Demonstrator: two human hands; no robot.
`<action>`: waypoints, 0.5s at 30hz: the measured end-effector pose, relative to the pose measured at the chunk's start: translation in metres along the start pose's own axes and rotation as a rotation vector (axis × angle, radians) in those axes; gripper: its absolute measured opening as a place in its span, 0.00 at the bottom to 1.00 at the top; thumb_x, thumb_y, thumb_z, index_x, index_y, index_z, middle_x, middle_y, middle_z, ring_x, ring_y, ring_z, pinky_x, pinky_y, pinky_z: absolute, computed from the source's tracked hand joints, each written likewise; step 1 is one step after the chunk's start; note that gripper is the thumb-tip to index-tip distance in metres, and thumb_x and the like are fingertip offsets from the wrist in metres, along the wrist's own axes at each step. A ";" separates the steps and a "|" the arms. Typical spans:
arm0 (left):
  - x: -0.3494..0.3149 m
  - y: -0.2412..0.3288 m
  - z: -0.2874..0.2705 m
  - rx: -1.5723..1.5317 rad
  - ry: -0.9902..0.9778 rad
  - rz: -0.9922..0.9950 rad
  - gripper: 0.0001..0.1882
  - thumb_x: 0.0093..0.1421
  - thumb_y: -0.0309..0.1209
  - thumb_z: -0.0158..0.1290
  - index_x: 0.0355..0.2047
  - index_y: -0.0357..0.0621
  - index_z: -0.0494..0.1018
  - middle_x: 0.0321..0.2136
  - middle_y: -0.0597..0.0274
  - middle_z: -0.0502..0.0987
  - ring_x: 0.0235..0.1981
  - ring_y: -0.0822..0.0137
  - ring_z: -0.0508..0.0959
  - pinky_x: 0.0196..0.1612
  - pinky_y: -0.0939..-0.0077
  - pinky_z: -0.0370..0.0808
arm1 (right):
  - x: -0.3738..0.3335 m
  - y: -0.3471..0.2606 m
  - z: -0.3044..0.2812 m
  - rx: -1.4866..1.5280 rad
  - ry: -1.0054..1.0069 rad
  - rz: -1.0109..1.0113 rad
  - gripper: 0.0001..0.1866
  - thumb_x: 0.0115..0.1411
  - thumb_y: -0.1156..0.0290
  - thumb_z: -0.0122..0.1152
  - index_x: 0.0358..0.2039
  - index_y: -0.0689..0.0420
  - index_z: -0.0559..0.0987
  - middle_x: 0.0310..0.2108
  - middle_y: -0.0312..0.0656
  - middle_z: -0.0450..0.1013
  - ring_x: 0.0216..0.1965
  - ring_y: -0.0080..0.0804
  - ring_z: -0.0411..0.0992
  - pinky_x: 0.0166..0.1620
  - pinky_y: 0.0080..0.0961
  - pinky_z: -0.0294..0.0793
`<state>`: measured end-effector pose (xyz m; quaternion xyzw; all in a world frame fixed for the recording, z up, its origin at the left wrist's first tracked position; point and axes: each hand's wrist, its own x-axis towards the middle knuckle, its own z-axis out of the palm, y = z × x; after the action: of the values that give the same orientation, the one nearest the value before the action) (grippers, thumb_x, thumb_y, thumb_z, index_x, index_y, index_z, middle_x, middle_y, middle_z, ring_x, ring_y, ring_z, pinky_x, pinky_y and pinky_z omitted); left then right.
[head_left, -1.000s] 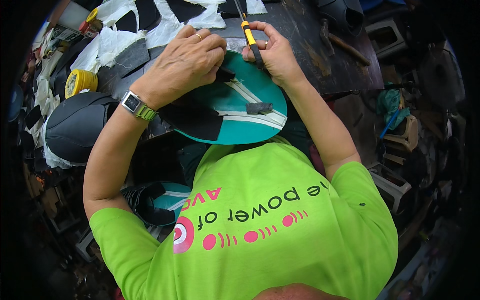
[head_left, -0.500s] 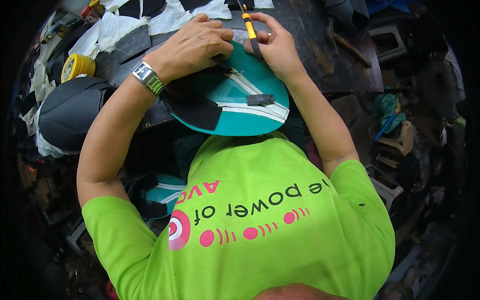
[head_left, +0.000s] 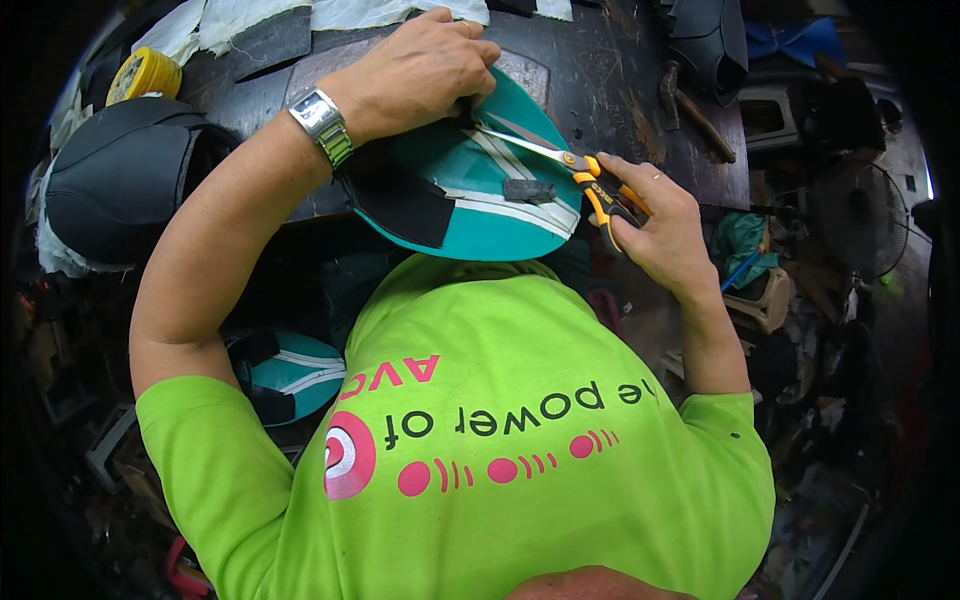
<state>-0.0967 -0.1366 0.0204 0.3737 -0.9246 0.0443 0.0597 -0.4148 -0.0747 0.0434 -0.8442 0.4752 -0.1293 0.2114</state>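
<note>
My left hand is closed on the far edge of a rounded teal panel, its fingertips partly hidden. The panel tilts toward me at the table's front edge. It bears a black patch on its left, white strips meeting in a V and a small dark grey piece across them. From the right, my right hand grips scissors with orange and black handles. Their blades are parted, with the tips over the panel near my left fingers; I cannot tell whether they touch anything.
On the dark table are a hammer, white cloth and a yellow round container. A black moulded shell stands at left. Another teal panel lies lower left. A fan stands at right.
My right hand has come away from the panel's far edge, down and to the right. The scissors have swung round and opened, blades now pointing left over the panel.
</note>
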 end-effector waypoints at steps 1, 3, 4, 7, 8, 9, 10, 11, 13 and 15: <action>0.000 -0.001 0.000 -0.019 0.017 0.012 0.06 0.55 0.33 0.67 0.34 0.51 0.83 0.42 0.67 0.78 0.46 0.65 0.74 0.53 0.65 0.68 | 0.002 -0.002 0.002 -0.015 0.013 -0.021 0.28 0.51 0.75 0.66 0.56 0.56 0.80 0.33 0.46 0.76 0.34 0.40 0.78 0.41 0.32 0.79; 0.001 -0.005 -0.001 -0.098 0.017 -0.016 0.09 0.54 0.33 0.68 0.35 0.50 0.83 0.44 0.65 0.79 0.47 0.64 0.75 0.54 0.63 0.69 | 0.006 -0.004 0.006 -0.040 0.034 -0.056 0.28 0.51 0.75 0.66 0.56 0.55 0.80 0.31 0.45 0.75 0.32 0.40 0.77 0.39 0.33 0.78; 0.003 -0.007 -0.002 -0.161 0.001 -0.055 0.11 0.52 0.33 0.69 0.37 0.50 0.82 0.44 0.64 0.79 0.48 0.63 0.76 0.55 0.62 0.70 | 0.008 -0.004 0.008 -0.046 0.026 -0.053 0.28 0.51 0.74 0.66 0.56 0.55 0.80 0.32 0.46 0.76 0.33 0.41 0.78 0.40 0.33 0.78; 0.005 -0.014 -0.006 -0.355 0.039 -0.043 0.09 0.54 0.32 0.63 0.34 0.43 0.81 0.35 0.53 0.80 0.39 0.52 0.80 0.46 0.58 0.75 | 0.011 -0.002 0.012 -0.032 0.001 -0.046 0.28 0.52 0.74 0.66 0.56 0.55 0.80 0.36 0.48 0.78 0.35 0.43 0.79 0.43 0.35 0.79; 0.005 -0.016 -0.008 -0.420 0.066 -0.018 0.08 0.56 0.31 0.60 0.32 0.40 0.81 0.30 0.47 0.81 0.35 0.47 0.82 0.41 0.57 0.77 | 0.012 -0.001 0.013 -0.013 0.004 -0.061 0.28 0.52 0.74 0.66 0.56 0.55 0.80 0.38 0.48 0.79 0.36 0.44 0.80 0.43 0.35 0.79; 0.006 -0.016 -0.010 -0.406 0.064 -0.023 0.08 0.56 0.32 0.60 0.33 0.41 0.81 0.29 0.48 0.81 0.34 0.47 0.82 0.41 0.56 0.78 | 0.012 0.000 0.014 -0.003 -0.001 -0.069 0.28 0.52 0.74 0.66 0.56 0.55 0.80 0.40 0.49 0.80 0.38 0.45 0.80 0.44 0.36 0.79; 0.006 -0.016 -0.012 -0.393 0.061 -0.027 0.09 0.56 0.33 0.61 0.33 0.42 0.82 0.29 0.48 0.82 0.34 0.47 0.83 0.41 0.56 0.78 | 0.013 0.001 0.015 0.034 -0.031 -0.038 0.28 0.52 0.74 0.66 0.56 0.56 0.80 0.42 0.50 0.80 0.39 0.46 0.81 0.45 0.36 0.79; 0.007 -0.015 -0.013 -0.380 0.058 -0.029 0.09 0.56 0.34 0.62 0.34 0.43 0.82 0.28 0.48 0.82 0.34 0.47 0.83 0.40 0.55 0.78 | 0.013 0.001 0.015 0.061 -0.069 0.000 0.28 0.52 0.74 0.66 0.56 0.56 0.79 0.44 0.51 0.80 0.41 0.47 0.81 0.46 0.37 0.80; 0.008 -0.012 -0.014 -0.350 0.038 -0.065 0.09 0.56 0.34 0.62 0.34 0.43 0.82 0.28 0.48 0.82 0.33 0.46 0.83 0.40 0.55 0.78 | 0.013 0.001 0.016 0.057 -0.073 -0.005 0.28 0.52 0.75 0.66 0.56 0.56 0.79 0.47 0.52 0.80 0.43 0.47 0.81 0.47 0.37 0.80; 0.008 -0.010 -0.014 -0.335 0.023 -0.090 0.08 0.56 0.33 0.62 0.33 0.43 0.82 0.27 0.47 0.81 0.33 0.46 0.83 0.39 0.54 0.78 | 0.012 -0.001 0.016 -0.013 -0.025 -0.064 0.28 0.52 0.76 0.66 0.56 0.56 0.79 0.48 0.53 0.80 0.43 0.47 0.81 0.47 0.37 0.80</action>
<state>-0.0943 -0.1480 0.0355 0.3988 -0.9007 -0.1087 0.1336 -0.4008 -0.0804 0.0299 -0.8620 0.4461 -0.1224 0.2073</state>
